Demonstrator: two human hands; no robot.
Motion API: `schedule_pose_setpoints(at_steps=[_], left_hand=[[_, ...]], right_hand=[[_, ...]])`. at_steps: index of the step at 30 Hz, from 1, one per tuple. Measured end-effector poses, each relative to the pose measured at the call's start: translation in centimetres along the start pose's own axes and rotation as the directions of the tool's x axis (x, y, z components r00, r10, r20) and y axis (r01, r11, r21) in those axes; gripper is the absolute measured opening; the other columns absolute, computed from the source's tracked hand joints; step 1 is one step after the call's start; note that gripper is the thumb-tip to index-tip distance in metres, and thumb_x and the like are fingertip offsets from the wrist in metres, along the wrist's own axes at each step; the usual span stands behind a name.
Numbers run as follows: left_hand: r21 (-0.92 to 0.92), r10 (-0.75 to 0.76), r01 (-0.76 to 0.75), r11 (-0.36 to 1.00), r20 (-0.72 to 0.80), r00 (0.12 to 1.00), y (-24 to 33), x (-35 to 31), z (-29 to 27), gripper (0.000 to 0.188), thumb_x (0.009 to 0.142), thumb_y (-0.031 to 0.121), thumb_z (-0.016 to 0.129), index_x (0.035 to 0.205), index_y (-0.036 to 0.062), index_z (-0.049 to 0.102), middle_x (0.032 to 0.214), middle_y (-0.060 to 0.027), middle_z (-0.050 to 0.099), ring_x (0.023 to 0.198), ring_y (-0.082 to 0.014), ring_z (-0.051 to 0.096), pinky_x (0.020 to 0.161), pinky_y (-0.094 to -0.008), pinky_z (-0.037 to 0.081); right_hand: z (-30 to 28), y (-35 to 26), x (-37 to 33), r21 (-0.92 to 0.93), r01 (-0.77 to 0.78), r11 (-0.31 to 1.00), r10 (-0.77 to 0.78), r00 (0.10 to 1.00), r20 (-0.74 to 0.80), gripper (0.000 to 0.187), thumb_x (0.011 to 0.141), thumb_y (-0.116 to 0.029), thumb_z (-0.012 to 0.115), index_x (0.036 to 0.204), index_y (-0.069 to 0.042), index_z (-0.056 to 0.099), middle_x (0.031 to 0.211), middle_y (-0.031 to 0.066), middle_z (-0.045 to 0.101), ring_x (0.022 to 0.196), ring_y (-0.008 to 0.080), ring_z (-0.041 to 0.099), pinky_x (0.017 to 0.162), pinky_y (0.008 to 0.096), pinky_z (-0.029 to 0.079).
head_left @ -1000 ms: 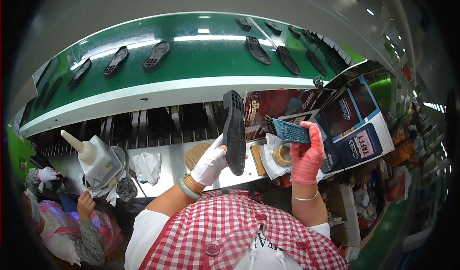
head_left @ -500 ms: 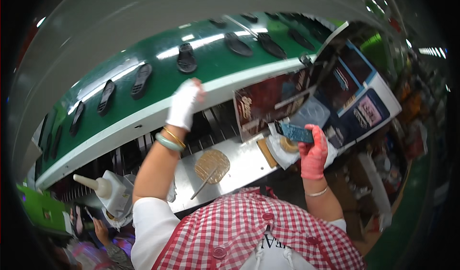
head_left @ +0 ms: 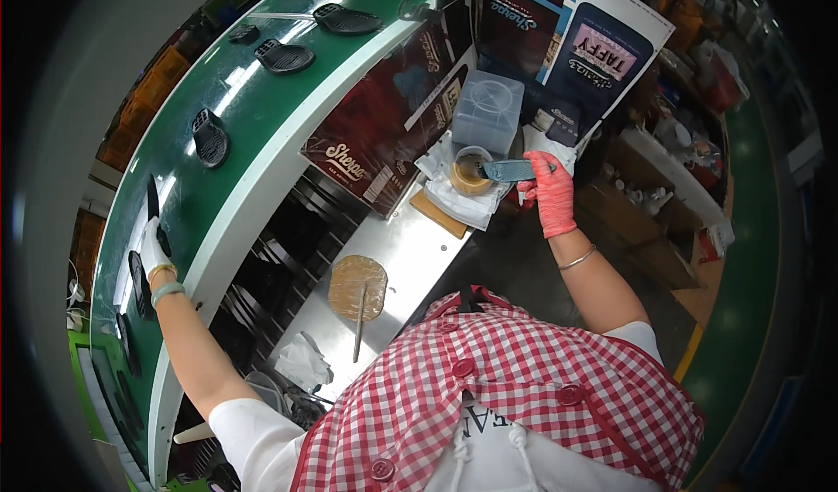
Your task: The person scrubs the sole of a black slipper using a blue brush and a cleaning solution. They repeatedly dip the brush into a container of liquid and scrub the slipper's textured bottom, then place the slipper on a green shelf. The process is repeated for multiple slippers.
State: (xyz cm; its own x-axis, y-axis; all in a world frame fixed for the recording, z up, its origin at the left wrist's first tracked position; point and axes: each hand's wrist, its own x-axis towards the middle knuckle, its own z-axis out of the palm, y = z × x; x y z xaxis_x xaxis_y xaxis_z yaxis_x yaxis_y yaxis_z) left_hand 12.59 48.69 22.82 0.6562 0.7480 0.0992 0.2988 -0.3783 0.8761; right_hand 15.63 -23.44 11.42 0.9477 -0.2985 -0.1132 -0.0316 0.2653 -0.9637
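Note:
My left hand [head_left: 155,249], in a white glove, reaches over the green conveyor belt [head_left: 229,134]. Its fingers are closed on a black shoe sole [head_left: 153,199], which shows narrow and edge-on. Another black sole [head_left: 139,284] lies right beside that wrist. In a red glove, my right hand [head_left: 552,197] grips the flat blue-grey handle of a brush [head_left: 511,172]. The brush's far end is in the mouth of a round tub of yellowish stuff [head_left: 470,178]. That tub stands on white cloth or paper [head_left: 476,210].
Several more soles, such as one sole [head_left: 210,138], lie along the belt. A metal bench [head_left: 406,269] bears a brown round pad [head_left: 356,275] with a thin stick [head_left: 360,328]. Behind the tub are a clear plastic box [head_left: 487,112] and printed boards [head_left: 602,55].
My left hand has moved left onto the belt and taken hold of a sole. My right hand has brought the brush to the tub. The view has turned.

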Motion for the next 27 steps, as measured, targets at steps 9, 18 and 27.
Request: schedule_pose_setpoints(at_steps=[9, 18, 27], left_hand=[[-0.750, 0.379, 0.071, 0.657, 0.411, 0.829, 7.5, -30.7, 12.2, 0.074, 0.077, 0.036, 0.072, 0.129, -0.0022, 0.036, 0.110, -0.0106, 0.048, 0.089, -0.0160, 0.050, 0.069, -0.0279, 0.047], [-0.679, -0.052, 0.553, 0.483, 0.608, 0.792, 2.9, -41.6, 19.0, 0.051, 0.081, 0.012, 0.059, 0.128, 0.0028, 0.042, 0.102, -0.0147, 0.062, 0.081, -0.0250, 0.066, 0.068, -0.0328, 0.057], [-0.617, -0.140, 0.709, 0.341, 0.713, 0.688, 3.7, -46.2, 21.7, 0.055, 0.076, 0.009, 0.058, 0.128, 0.0001, 0.042, 0.112, -0.0179, 0.058, 0.095, -0.0337, 0.062, 0.084, -0.0434, 0.053]], right_hand=[[-0.4, 2.7, 5.2, -0.470, 0.091, 0.878, 0.045, 0.962, 0.270, 0.031, 0.087, -0.029, 0.064, 0.104, -0.004, 0.065, 0.086, 0.0034, 0.065, 0.066, 0.0080, 0.058, 0.058, 0.0226, 0.047], [-0.8, 4.7, 8.9, -0.642, 0.267, 0.719, 0.065, 0.894, 0.444, 0.033, 0.083, -0.038, 0.063, 0.101, -0.009, 0.067, 0.082, 0.0123, 0.066, 0.066, 0.0222, 0.062, 0.066, 0.0320, 0.049], [-1.0, 3.7, 9.2, -0.551, 0.712, 0.436, -0.282, 0.689, 0.668, 0.026, 0.085, -0.035, 0.059, 0.098, -0.013, 0.067, 0.090, 0.0116, 0.063, 0.084, 0.0320, 0.060, 0.072, 0.0384, 0.048]])
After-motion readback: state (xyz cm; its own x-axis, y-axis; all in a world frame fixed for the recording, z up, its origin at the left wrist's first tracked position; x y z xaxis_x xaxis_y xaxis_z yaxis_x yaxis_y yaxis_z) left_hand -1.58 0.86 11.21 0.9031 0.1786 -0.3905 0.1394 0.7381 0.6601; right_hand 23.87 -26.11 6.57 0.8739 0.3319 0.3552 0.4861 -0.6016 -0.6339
